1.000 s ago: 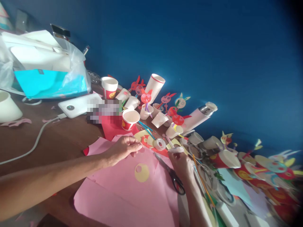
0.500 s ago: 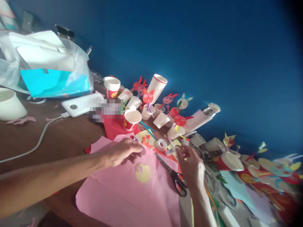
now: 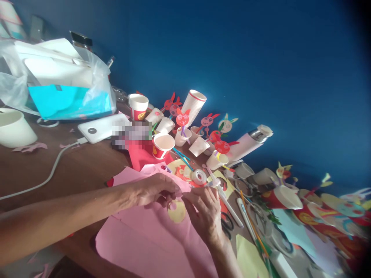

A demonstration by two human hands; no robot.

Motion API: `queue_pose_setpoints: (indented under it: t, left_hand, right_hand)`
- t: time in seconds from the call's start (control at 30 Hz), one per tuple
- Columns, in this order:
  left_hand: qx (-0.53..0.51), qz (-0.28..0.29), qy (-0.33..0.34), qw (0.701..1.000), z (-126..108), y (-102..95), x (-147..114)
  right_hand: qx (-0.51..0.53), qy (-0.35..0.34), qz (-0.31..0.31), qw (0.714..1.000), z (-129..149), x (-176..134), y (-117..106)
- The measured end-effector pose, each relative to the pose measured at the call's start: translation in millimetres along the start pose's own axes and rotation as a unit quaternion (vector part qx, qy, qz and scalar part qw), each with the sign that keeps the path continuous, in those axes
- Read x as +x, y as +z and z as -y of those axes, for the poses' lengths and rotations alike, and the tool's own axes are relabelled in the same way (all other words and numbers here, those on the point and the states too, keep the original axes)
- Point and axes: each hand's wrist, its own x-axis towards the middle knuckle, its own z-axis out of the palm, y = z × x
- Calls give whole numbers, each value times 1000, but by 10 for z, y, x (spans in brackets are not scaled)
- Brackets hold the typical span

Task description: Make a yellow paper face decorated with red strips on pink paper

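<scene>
My left hand and my right hand meet over a large pink paper sheet, fingertips pinched close together. A small pinkish bit shows between them, too small to make out. Just under the fingers lies a pale yellow paper disc with a small pink round on its upper part. Black-handled scissors lie to the right, mostly hidden behind my right hand. Beyond the hands are a roll of clear tape and a yellow sheet with a round hole.
Paper cups and rabbit-faced paper figures stand along the blue wall. A pink flask leans behind them. At left are a white power bank with its cable and a plastic bag. Pens, cords and papers crowd the right.
My right hand has moved left from beside the tape to meet my left hand over the pink sheet. It now covers most of the scissors.
</scene>
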Motion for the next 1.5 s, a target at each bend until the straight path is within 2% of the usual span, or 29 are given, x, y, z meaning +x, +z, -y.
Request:
queue_pose_setpoints:
  t: [0.17, 0.23, 0.3, 0.33, 0.37, 0.4, 0.43, 0.5, 0.53, 0.57, 0.6, 0.63, 0.77, 1.0, 1.17, 1.5]
  left_hand:
    - [6, 1, -5, 1000, -5, 14, 1]
    - [15, 4, -5, 1000, -11, 9, -6]
    - [34, 1, 8, 999, -22, 7, -32]
    - [56, -8, 31, 998, -24, 8, -51]
    - [94, -20, 63, 993, -20, 9, -73]
    - [150, -28, 102, 983, -8, 11, -96]
    - [227, -28, 151, 962, 11, 11, -116]
    - [402, -24, 250, 881, 70, 2, -139]
    - [477, -23, 287, 831, 105, -7, -139]
    - [532, -22, 318, 785, 140, -18, -130]
    - [566, -24, 342, 750, 172, -30, -114]
    - [582, -24, 356, 730, 200, -40, -94]
    - [603, -19, 358, 713, 267, -36, -21]
    - [664, -15, 335, 669, 349, 14, 11]
    - [667, -13, 332, 666, 380, 7, 36]
    - [665, -19, 337, 666, 399, 1, 77]
  right_hand:
    - [15, 0, 0, 1000, 31, 1, 18]
    - [45, 21, -6, 999, 40, 7, 21]
    - [111, 85, -14, 990, 39, 21, 12]
    - [158, 141, -13, 977, 33, 30, 1]
    - [211, 214, -5, 954, 24, 37, -13]
    - [268, 297, 7, 917, 11, 42, -30]
    - [318, 375, 26, 871, -3, 42, -48]
    - [383, 481, 62, 786, -33, 28, -84]
    - [399, 506, 77, 761, -45, 14, -99]
    - [407, 515, 90, 749, -53, -3, -109]
    - [409, 517, 102, 745, -57, -23, -115]
    - [408, 519, 112, 743, -58, -42, -114]
    - [400, 533, 142, 732, -34, -107, -58]
    - [352, 537, 159, 750, -14, -130, -43]
    - [326, 537, 176, 758, -39, -116, -84]
    - [269, 537, 231, 766, 27, -119, 12]
